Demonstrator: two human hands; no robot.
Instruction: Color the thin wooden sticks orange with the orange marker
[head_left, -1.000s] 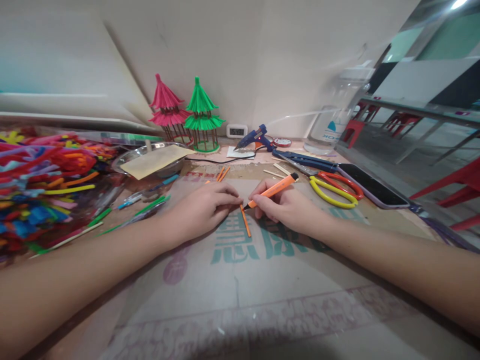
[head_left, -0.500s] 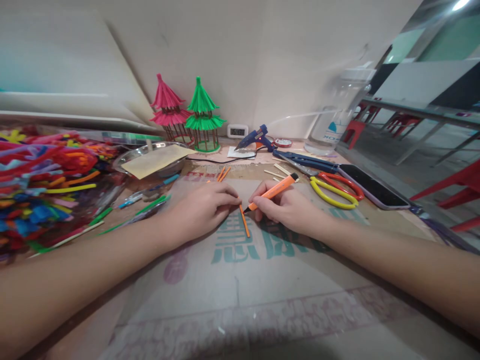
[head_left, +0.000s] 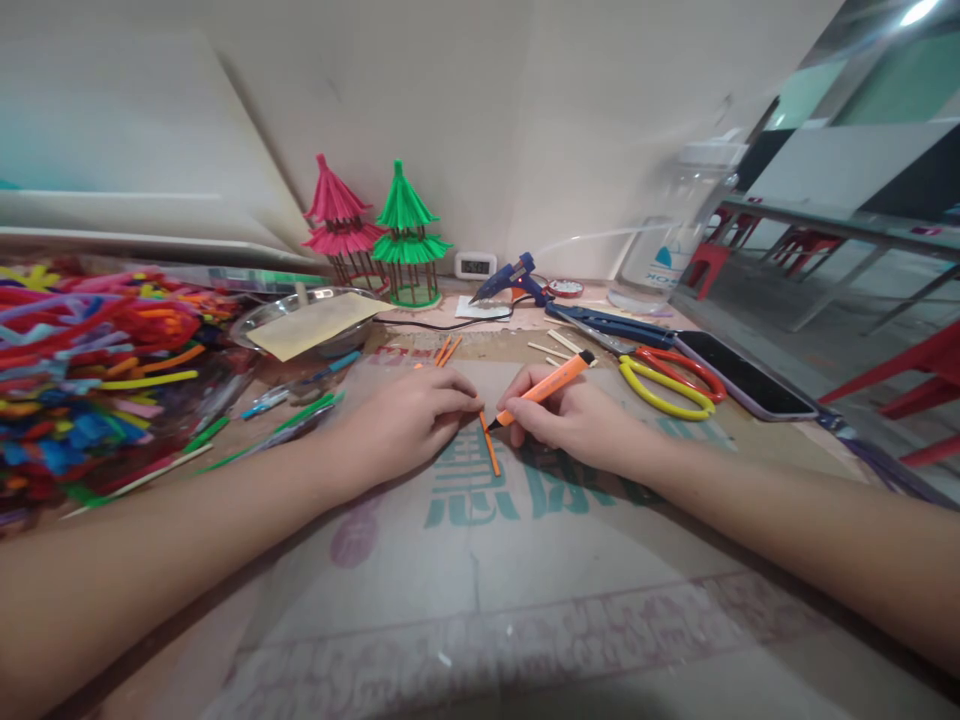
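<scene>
Between my hands a thin orange stick (head_left: 490, 446) lies on the printed board. The fingertips of my left hand (head_left: 420, 408) are closed on its far end. My right hand (head_left: 559, 405) grips an orange marker pen (head_left: 546, 390), its black tip touching or very close to the stick's side. Just beyond my left hand lie several more orange sticks (head_left: 448, 351). Pale bare sticks (head_left: 561, 344) rest past my right hand.
Pipe cleaners (head_left: 90, 370) are heaped at left beside a metal dish (head_left: 315, 312). Pink (head_left: 339, 215) and green (head_left: 409, 230) model pagodas stand at the wall. A glue gun (head_left: 510, 277), scissors (head_left: 667, 385), phone (head_left: 742, 372) and clear bottle (head_left: 664, 240) lie or stand at back right.
The marker tip has shifted very slightly down along the orange stick. My left hand stays in place, and the view has moved a little.
</scene>
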